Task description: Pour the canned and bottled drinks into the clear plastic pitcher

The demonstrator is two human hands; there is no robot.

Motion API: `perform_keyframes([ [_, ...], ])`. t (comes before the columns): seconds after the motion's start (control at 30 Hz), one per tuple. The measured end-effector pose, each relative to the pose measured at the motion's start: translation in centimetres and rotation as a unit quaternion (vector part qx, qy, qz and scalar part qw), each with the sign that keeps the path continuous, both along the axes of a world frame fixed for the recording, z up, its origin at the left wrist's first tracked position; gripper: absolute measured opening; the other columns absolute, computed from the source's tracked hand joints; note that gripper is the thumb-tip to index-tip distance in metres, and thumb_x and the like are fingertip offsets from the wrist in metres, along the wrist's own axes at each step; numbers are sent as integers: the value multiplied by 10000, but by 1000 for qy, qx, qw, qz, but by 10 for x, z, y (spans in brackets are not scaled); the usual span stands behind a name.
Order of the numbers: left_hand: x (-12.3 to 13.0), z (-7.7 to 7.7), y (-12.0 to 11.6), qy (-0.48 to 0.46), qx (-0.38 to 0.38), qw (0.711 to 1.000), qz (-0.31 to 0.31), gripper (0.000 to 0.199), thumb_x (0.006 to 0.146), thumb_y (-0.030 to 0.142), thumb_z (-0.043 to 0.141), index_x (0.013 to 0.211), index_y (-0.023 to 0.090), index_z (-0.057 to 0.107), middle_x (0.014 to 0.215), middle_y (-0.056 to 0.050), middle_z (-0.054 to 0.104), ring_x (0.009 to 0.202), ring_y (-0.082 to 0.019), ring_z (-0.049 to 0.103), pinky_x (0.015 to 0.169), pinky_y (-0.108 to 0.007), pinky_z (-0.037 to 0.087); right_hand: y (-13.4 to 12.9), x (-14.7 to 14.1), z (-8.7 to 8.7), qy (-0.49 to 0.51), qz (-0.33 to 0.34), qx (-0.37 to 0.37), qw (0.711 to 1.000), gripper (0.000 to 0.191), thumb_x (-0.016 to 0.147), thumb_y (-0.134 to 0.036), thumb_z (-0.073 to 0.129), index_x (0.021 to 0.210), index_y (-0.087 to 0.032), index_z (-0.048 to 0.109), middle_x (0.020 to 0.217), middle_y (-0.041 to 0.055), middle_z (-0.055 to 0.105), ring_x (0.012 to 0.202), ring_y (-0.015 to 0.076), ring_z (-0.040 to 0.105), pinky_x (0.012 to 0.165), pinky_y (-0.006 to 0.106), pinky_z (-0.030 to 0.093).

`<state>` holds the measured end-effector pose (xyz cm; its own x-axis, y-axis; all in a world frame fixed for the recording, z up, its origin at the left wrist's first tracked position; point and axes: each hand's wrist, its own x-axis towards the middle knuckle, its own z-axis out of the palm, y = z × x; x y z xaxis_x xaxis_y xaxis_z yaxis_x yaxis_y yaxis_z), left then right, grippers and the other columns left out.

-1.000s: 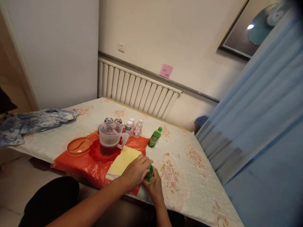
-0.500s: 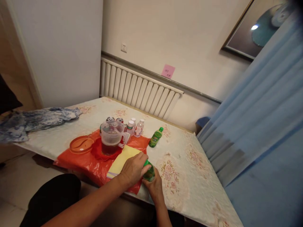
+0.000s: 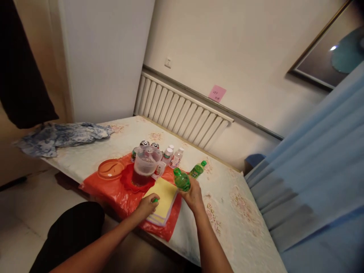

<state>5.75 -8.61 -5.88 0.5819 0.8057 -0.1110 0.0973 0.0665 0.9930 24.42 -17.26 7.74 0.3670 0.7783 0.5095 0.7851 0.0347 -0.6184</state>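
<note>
My right hand (image 3: 193,193) is closed round a green bottle (image 3: 181,179), tilted toward the left above the edge of the yellow paper (image 3: 163,197). Between the fingers of my left hand (image 3: 147,206) is a small green cap (image 3: 155,200), over the paper's left part. A clear pitcher (image 3: 144,167) with dark liquid and foam stands in a red scalloped dish (image 3: 127,182), left of the held bottle. Behind my right hand stands another green bottle (image 3: 198,169), its cap on.
An orange lid (image 3: 110,169) lies on the red plastic sheet (image 3: 106,191). Cans (image 3: 144,143) and small white-capped bottles (image 3: 176,157) stand behind the pitcher. A blue-patterned cloth (image 3: 76,134) lies at the left of the covered table (image 3: 236,235).
The cap has come off the held bottle and is in my left hand, which moved left and away. My right hand has raised the bottle toward the pitcher. The view has shifted.
</note>
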Motion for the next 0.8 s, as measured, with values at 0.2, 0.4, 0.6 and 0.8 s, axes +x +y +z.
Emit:
perform_keyframes([
  [0.2,-9,-18,7,-60,-95,994,-1,335,599,271,611,917,183,549,682,84,445,511,-79,494,539,-238,425,49,-3,54,-270,-71,-144,949,633,730,-231,727,1339,-201,554,1130,103,632,1035,277,533,898,371,389],
  [0.4,-18,-25,8,-104,-138,985,-12,424,580,259,663,990,180,587,833,23,533,633,-121,602,648,-296,504,84,-10,82,-406,-82,-192,890,607,821,-274,680,1397,-240,492,1186,110,608,1061,288,484,902,373,326],
  [0.6,-18,-29,7,-118,-149,982,-10,440,592,263,668,1018,174,605,853,15,549,646,-124,606,644,-290,499,103,-13,98,-498,-85,-174,845,464,901,-157,520,1355,-253,537,1155,129,604,1065,296,461,952,418,269],
  [0.8,-17,-33,7,-120,-149,981,-4,456,586,268,651,1026,154,612,829,22,549,628,-126,611,635,-289,495,113,-19,113,-547,-66,-170,817,394,961,-187,444,1330,-249,567,1155,142,609,1075,303,447,978,452,240],
])
